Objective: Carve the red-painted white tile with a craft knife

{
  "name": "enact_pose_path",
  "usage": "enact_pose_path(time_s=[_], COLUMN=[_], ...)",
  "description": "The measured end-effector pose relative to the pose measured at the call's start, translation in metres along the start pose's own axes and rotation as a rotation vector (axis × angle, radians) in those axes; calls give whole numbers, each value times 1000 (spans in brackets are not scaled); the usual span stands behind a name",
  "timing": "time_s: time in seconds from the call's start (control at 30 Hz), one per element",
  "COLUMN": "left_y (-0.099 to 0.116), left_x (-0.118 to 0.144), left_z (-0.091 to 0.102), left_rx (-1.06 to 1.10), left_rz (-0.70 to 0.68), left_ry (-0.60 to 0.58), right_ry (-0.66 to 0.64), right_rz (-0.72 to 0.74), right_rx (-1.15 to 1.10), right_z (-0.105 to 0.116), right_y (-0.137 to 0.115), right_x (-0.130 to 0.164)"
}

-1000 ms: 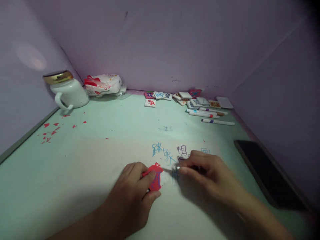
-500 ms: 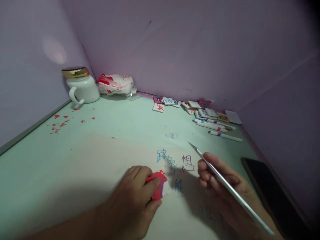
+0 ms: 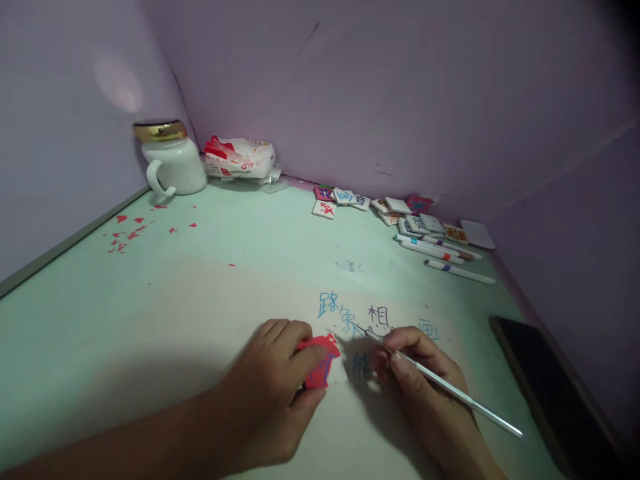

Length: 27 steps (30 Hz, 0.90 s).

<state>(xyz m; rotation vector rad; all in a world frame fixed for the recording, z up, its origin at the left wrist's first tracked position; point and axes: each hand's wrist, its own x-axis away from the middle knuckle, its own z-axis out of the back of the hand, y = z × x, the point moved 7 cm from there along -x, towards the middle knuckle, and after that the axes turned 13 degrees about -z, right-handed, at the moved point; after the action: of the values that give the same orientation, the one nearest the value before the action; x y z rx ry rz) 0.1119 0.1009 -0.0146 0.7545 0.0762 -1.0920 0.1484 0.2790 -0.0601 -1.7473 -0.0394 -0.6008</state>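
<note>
While the desk (image 3: 150, 293) carries blue characters near its front edge, the left hand (image 3: 273, 393) pinches a red piece (image 3: 320, 363) flat there. The right hand (image 3: 425, 393) grips a thin silver tool (image 3: 450, 390), long axis slanting, tip toward the far left, just beside the red piece.

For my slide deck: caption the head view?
Left hand pins a red tile; right hand holds a thin metal tool.

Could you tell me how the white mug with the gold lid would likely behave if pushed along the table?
The white mug looks squat and ceramic, so it would probably slide rather than tip. Its gold lid might shift.
</note>
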Motion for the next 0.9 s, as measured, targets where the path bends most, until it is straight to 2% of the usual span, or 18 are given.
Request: enact_pose_path(time_s=[0.07,0.17,0.37,0.47,0.57,0.7,0.9], left_y=[0,0,1,1,1,1,3], left_x=[0,-1,-1,-1,-1,-1,-2], left_z=[0,0,0,-1,-2,-3,-2], left_rx=[3,-1,-17,-25,-27,-33,-34], left_rz=[4,5,5,6,3,9,3], left_ry=[-1,2,1,-15,-21,-23,-16], right_ry=[18,-4,115,76,2,-9,-56], right_rz=[-30,20,338,449,441,434,508], right_rx=[-12,90,312,386,408,460,527], right_z=[-1,-2,1,-8,-15,-16,-24], right_y=[1,-1,-20,-22,-16,-14,-18], right_x=[-1,-3,6,14,15,13,14])
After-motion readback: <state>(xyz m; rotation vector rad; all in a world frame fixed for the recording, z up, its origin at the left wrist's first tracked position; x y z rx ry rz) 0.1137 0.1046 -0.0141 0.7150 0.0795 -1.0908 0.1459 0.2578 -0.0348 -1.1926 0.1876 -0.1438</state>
